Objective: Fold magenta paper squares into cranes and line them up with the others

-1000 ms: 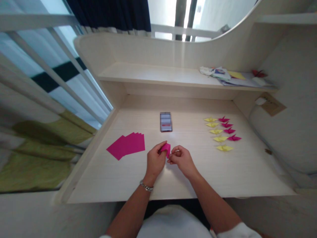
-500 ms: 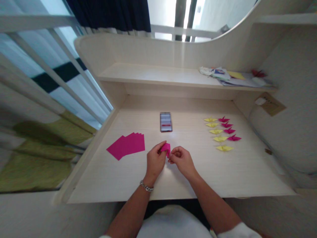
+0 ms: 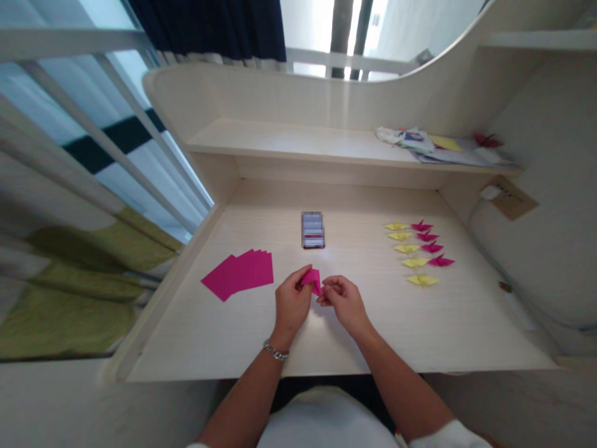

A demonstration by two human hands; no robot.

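With the fingers of the left hand (image 3: 291, 303), grips a small folded pink paper (image 3: 313, 278) over the tabletop (image 3: 224, 348), just short of the phone (image 3: 312, 230); probably holds it from one side for steadiness, leaving the other edge within reach. Has the fingers of the right hand (image 3: 346, 300) bent close together by the paper's lower right edge, too small a spot to show whether pinching it. Has pink sheets (image 3: 249, 272) fanned out on the left, seemingly to part easily from one another. Has the phone lying screen up beyond the hands, likely for easy viewing. Has yellow cranes (image 3: 422, 280) and pink cranes (image 3: 441, 262) ranged in columns on the right, apparently sorted by colour and set well apart from the sheets to avoid mixing.
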